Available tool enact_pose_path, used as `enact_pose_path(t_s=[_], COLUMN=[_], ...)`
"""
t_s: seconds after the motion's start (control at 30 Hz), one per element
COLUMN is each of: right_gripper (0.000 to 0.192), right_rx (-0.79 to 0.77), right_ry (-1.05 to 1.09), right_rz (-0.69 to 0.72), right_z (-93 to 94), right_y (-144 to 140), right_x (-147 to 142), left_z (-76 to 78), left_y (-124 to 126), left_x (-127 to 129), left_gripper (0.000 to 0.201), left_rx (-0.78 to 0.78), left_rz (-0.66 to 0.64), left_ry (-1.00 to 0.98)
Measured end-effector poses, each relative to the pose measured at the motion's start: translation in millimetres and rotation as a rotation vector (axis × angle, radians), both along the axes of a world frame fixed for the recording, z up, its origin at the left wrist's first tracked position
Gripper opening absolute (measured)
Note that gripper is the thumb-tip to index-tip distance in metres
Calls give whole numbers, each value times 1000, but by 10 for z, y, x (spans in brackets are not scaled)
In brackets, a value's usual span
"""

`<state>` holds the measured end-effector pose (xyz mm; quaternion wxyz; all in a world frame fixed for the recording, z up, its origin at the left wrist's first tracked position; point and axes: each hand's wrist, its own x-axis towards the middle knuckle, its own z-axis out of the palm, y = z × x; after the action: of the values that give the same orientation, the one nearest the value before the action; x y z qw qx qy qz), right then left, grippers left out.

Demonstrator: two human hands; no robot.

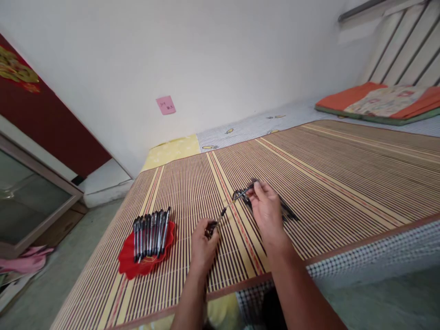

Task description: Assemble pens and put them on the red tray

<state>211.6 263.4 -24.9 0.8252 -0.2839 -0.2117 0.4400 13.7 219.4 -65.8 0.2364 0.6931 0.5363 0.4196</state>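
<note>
My left hand [203, 245] is closed around a pen [222, 214], whose clear and black slim end points up and right. Higher and to the right, my right hand [266, 208] pinches a thin dark pen part [244, 190] between thumb and fingers. The tip of that part faces the pen in my left hand; whether they touch is too fine to tell. Beneath and beside my right hand lies a loose pile of black pen parts [289, 211], partly hidden by it. To the left, several capped pens [151, 233] lie side by side on a red scalloped plate [128, 256].
A striped bamboo mat [185, 192] covers the bed, with its front edge near my forearms. A folded orange and floral cloth [381, 103] lies at the far right by a slatted headboard [409, 46]. A pink note [166, 105] is on the white wall.
</note>
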Motion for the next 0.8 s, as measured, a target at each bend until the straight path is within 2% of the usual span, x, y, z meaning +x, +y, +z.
enact_pose_path(t_s=[0.2, 0.4, 0.6, 0.73, 0.8], right_gripper=[20, 18, 18, 20, 20], right_rx=[-19, -38, -8, -11, -25], right_ry=[-135, -305, -264, -404, -448], right_rz=[-22, -79, 0, -38, -10], right_z=[-33, 11, 24, 18, 26], right_y=[7, -21, -25, -30, -40], right_x=[5, 28, 92, 115, 83], left_z=[-3, 1, 66, 135, 152], left_y=[-10, -20, -52, -80, -86], left_x=[-9, -26, -19, -18, -16], left_gripper=[14, 14, 14, 16, 17], left_rx=[3, 69, -68, -45, -98], left_rz=[2, 8, -97, -113, -133], left_ry=[15, 76, -1, -28, -100])
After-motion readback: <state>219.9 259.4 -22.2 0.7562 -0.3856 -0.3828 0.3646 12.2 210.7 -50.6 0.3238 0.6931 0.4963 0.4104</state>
